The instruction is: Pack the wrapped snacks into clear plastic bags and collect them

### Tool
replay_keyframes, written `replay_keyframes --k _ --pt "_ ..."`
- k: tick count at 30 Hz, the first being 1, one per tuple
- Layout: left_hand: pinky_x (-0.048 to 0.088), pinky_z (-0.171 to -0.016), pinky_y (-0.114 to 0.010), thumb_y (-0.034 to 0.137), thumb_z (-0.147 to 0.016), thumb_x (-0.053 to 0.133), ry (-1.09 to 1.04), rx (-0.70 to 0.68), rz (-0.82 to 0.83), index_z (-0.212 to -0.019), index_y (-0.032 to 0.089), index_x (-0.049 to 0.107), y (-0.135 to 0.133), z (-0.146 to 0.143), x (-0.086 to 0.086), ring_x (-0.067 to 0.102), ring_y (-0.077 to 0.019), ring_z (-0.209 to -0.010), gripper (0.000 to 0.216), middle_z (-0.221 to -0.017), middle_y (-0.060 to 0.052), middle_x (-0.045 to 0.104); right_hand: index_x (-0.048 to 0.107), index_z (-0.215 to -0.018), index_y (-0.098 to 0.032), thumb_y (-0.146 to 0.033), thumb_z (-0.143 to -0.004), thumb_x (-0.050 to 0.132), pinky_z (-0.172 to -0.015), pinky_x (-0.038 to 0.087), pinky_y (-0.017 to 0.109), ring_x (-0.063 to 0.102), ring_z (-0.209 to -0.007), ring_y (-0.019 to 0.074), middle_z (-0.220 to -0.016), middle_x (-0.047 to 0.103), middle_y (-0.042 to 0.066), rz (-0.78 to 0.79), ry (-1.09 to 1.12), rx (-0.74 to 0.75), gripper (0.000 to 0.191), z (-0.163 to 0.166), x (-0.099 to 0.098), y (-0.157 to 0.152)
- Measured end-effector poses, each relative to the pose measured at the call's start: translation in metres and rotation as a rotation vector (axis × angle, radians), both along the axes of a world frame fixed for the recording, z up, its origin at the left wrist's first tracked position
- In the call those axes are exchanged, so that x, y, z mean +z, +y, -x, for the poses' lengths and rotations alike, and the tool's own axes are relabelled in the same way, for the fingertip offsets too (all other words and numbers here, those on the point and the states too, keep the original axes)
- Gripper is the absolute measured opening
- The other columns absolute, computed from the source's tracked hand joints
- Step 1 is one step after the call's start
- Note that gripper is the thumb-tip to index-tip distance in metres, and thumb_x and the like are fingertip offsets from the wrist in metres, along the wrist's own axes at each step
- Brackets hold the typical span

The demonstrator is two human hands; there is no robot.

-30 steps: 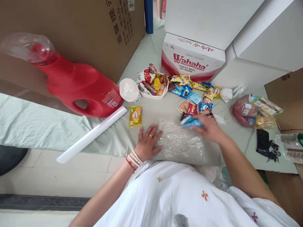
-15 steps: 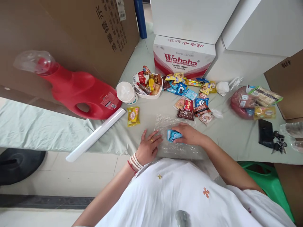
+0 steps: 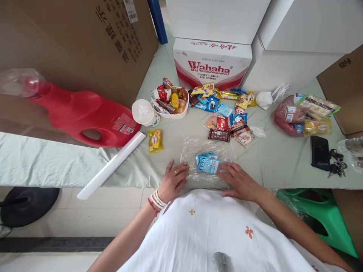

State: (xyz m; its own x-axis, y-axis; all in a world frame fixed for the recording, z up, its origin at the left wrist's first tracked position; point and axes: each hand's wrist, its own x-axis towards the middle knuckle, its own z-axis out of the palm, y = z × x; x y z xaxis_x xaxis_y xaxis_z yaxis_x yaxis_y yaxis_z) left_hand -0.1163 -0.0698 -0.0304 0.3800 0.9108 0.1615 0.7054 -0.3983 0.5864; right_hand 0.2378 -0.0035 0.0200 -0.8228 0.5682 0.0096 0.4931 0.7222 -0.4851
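Note:
Several blue snack packets (image 3: 208, 164) lie overlapping on a sheet of clear plastic film (image 3: 188, 151) near the table's front edge. My left hand (image 3: 173, 180) rests at the film's left edge, fingers spread, with a ring and bead bracelets on that arm. To the right of the packets, my right hand (image 3: 241, 181) lies with its fingers apart, the fingertips close beside the packets; whether they touch cannot be made out. Beyond the film is a loose pile of wrapped snacks (image 3: 219, 135). A yellow snack packet (image 3: 155, 141) lies by itself on the left.
A white tub of snacks (image 3: 183, 113), a paper cup (image 3: 141, 112) and a red jug (image 3: 93, 113) stand at the left, with a white roll (image 3: 112, 166) in front. At the right are a red bowl (image 3: 280, 121), a phone (image 3: 320, 153) and keys (image 3: 337, 165). Boxes (image 3: 210, 68) line the back.
My right hand has let go of the blue packets and drawn back to the right, its fingers now spread. The packets lie on the film. The view has shifted slightly.

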Motion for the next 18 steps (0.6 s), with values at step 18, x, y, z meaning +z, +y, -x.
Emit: replay_keyframes --k 18 --pt "0.045 -0.105 -0.054 0.033 -0.086 0.062 0.087 0.600 0.015 -0.139 0.015 0.058 0.086 -0.033 -0.007 0.057 -0.0382 -0.120 0.057 -0.129 -0.020 0.066 0.071 -0.123 -0.018 -0.036 -0.103 0.052 -0.085 0.045 0.036 0.059 -0.112 0.0301 -0.117 0.071 0.015 -0.016 -0.339 -0.441 0.032 0.048 0.039 0.106"
